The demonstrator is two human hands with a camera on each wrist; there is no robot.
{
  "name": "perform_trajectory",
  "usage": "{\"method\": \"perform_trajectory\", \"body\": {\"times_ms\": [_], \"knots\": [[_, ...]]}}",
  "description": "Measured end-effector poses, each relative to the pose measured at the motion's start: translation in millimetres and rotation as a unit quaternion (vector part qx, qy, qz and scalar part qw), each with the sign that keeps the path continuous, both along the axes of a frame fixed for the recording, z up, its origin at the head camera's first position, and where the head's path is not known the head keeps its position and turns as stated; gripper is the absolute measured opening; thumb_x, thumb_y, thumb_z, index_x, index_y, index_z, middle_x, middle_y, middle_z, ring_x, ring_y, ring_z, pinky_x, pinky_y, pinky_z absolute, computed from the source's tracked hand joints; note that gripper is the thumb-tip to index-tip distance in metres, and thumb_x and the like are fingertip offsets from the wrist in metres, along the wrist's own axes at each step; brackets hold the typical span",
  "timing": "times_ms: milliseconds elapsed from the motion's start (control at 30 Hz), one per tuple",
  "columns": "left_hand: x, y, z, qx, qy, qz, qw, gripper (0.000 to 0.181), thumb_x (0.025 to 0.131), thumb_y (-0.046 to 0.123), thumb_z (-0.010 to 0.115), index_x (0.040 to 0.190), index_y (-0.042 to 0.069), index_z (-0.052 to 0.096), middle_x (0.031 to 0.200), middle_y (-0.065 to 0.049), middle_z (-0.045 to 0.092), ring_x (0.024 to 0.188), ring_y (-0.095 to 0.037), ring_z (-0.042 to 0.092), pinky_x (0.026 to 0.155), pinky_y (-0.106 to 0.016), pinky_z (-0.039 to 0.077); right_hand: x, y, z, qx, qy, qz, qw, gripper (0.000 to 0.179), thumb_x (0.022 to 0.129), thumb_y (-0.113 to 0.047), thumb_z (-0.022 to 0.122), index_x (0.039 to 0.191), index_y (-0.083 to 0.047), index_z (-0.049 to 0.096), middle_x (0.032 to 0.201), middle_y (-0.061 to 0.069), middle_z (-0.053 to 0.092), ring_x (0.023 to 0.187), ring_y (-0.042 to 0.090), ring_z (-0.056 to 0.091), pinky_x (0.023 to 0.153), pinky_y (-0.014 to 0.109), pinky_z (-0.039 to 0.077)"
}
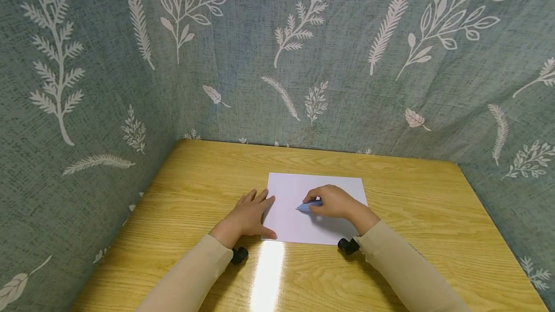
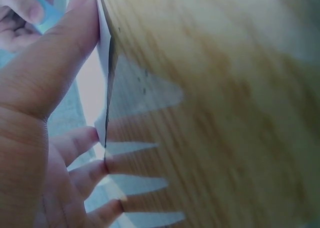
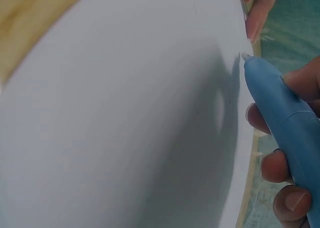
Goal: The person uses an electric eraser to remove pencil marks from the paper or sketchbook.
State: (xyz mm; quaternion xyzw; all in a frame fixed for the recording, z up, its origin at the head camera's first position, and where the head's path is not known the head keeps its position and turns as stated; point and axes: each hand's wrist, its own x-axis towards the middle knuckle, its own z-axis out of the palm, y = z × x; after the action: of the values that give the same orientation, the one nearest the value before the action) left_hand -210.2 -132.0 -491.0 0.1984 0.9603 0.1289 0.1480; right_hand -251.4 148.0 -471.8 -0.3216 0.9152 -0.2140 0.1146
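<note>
Widely spread, the left hand [image 1: 247, 216] touches paper [image 1: 289, 190] while the right hand [image 1: 336, 201] pinches a blue pen [image 3: 274, 95].

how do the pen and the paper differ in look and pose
The pen is blue, while the paper is white. The pen is thick and rounded, whereas the paper is a thin rectangle. The pen is held at a slant in the right grip; the paper lies on the table, with the left grip resting at its edge. Both are touched by a grip.
</note>
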Motion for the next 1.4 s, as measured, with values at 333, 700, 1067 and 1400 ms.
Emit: {"method": "perform_trajectory", "body": {"times_ms": [333,700,1067,1400], "knots": [[0.3,-0.3,0.2,0.000,-0.002,-0.001,1.0000,0.109,0.070,0.065,0.080,0.158,0.019,0.036,0.166,-0.010,0.020,0.151,-0.043,0.012,0.120,-0.059,0.013,-1.0,1.4,-1.4,0.003,-0.001,-0.002,1.0000,0.018,0.093,-0.020,0.068,0.109,-0.025,0.076,0.104,-0.008,0.073,0.087,0.009,0.062,0.079,0.035,0.050],[-0.6,-0.3,0.0,0.003,-0.001,-0.002,1.0000,0.109,0.070,0.064,0.081,0.158,0.018,0.036,0.165,-0.010,0.020,0.151,-0.043,0.012,0.120,-0.058,0.013,-1.5,2.2,-0.2,-0.001,-0.009,-0.001,1.0000,0.019,0.094,-0.019,0.068,0.110,-0.024,0.076,0.104,-0.007,0.073,0.084,0.008,0.061,0.076,0.034,0.049],[-0.7,-0.7,-0.5,0.003,-0.004,0.001,1.0000,0.108,0.070,0.064,0.081,0.158,0.019,0.036,0.166,-0.010,0.020,0.151,-0.043,0.012,0.120,-0.059,0.013,-1.0,-0.4,-1.6,0.007,-0.010,0.002,0.9999,0.018,0.094,-0.020,0.068,0.109,-0.025,0.076,0.103,-0.008,0.072,0.085,0.007,0.061,0.078,0.034,0.049],[-0.5,-0.8,-1.3,0.003,-0.004,0.000,1.0000,0.109,0.070,0.065,0.081,0.158,0.019,0.036,0.166,-0.010,0.020,0.151,-0.043,0.012,0.120,-0.059,0.013,0.1,-3.2,-1.4,0.007,-0.006,0.006,0.9999,0.018,0.093,-0.020,0.068,0.109,-0.025,0.077,0.101,-0.008,0.072,0.079,0.005,0.057,0.074,0.031,0.047]]}}
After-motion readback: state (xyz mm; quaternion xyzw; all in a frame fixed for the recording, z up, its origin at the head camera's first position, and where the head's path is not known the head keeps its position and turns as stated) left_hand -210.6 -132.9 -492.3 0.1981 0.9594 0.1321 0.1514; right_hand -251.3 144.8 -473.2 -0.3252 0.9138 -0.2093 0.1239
